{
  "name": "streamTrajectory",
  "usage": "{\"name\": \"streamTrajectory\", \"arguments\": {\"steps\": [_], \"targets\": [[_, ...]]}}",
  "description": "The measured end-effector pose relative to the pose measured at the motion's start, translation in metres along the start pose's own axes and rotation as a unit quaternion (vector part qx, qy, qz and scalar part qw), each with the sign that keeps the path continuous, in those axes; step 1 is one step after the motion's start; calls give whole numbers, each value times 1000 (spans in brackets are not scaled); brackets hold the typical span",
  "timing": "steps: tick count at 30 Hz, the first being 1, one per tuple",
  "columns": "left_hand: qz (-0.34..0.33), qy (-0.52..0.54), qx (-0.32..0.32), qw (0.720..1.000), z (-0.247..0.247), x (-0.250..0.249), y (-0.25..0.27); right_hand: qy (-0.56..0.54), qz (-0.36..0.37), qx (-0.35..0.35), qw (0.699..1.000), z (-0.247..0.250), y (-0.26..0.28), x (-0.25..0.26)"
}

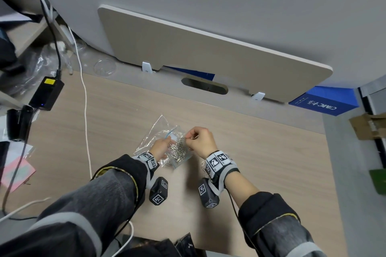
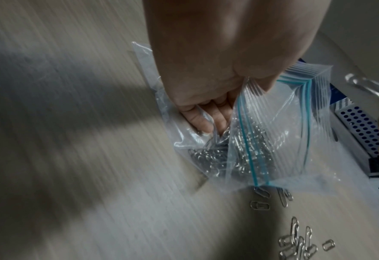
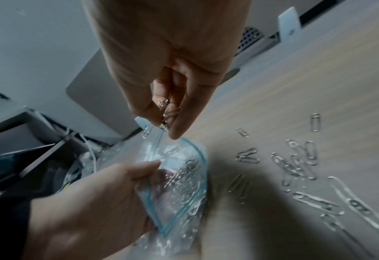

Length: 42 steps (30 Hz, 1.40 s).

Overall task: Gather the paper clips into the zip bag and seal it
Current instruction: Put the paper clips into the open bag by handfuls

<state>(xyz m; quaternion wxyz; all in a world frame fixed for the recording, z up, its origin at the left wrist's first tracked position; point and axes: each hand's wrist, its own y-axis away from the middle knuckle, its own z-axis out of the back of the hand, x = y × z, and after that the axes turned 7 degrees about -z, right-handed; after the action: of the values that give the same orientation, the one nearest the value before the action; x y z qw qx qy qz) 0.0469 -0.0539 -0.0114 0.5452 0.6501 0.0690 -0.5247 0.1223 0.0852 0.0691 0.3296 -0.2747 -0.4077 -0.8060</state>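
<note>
1. The zip bag (image 3: 179, 177) is clear plastic with a blue strip along its mouth, which gapes open above the desk.
2. A heap of silver paper clips (image 2: 239, 154) already lies inside it.
3. More loose clips (image 3: 299, 163) lie scattered flat on the desk just beside the bag.

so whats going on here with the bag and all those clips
A person is filling a clear zip bag with paper clips at a wooden desk. The left hand holds the bag's mouth open, while the right hand pinches a small bunch of clips just above the opening. Many clips already lie inside the bag. A scatter of loose paper clips is still on the desk beside it, and the bag is not yet sealed.
</note>
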Motion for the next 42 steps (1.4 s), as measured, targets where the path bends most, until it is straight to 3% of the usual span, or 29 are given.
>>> {"name": "streamTrajectory", "arguments": {"steps": [4,7,12,18,20,23,26,28,34,39,42], "targets": [[4,-2,-2,1000,0,-1,1,84,27,32,996,-16,3,4],[8,-10,-2,1000,2,1,0,95,23,17,995,-12,3,2],[9,-6,2,1000,1,0,0,0,-43,-40,998,6,-9,-17],[12,-6,3,1000,0,0,1,65,-134,-41,988,26,-5,-54],[13,-6,2,1000,0,-1,1,118,-168,3,979,28,3,-65],[10,-11,-1,1000,-2,-1,0,180,-198,123,956,25,19,-73],[8,-18,-1,1000,-1,-1,0,174,-218,214,936,14,30,-77],[6,-16,1,1000,-1,-1,0,179,-224,237,928,6,33,-80],[4,-18,3,1000,0,2,0,209,-178,146,951,-3,18,-82],[0,-26,5,1000,-1,1,-1,165,-151,23,974,10,10,-84],[4,-17,3,1000,-1,2,-2,151,-153,-70,974,23,12,-82]]}}
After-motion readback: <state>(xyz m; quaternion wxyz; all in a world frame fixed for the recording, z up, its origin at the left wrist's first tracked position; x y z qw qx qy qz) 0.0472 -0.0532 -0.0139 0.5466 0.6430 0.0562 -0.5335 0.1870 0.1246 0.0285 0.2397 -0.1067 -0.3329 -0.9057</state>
